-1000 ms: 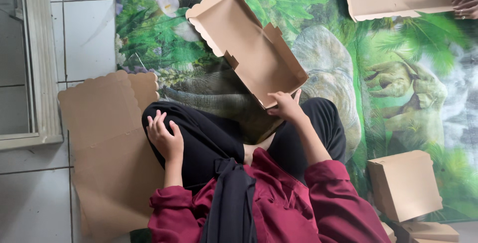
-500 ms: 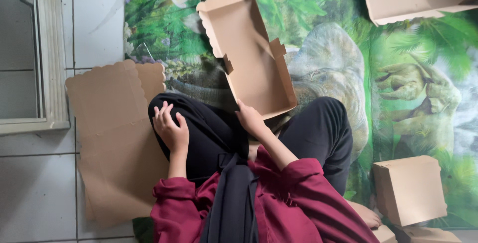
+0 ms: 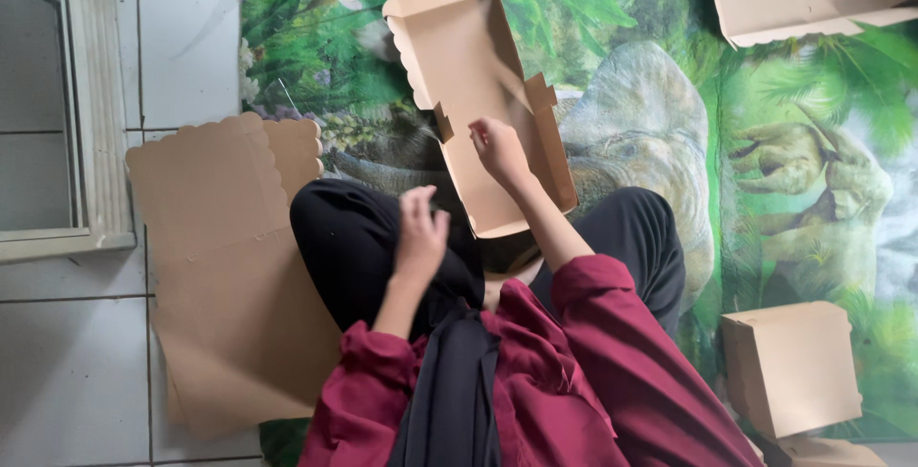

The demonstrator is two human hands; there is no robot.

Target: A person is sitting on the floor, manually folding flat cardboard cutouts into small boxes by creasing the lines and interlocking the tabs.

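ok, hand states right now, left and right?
Left hand: loosely open, holding nothing, raised over the lap.
Right hand: fingers on the cardboard box; whether it actually grips, cannot tell.

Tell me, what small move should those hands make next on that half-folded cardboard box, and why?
Probably bring the left hand up to the cardboard box. Only the right hand touches it, at one side flap, while the left hangs free above the lap, and the box is only partly folded.
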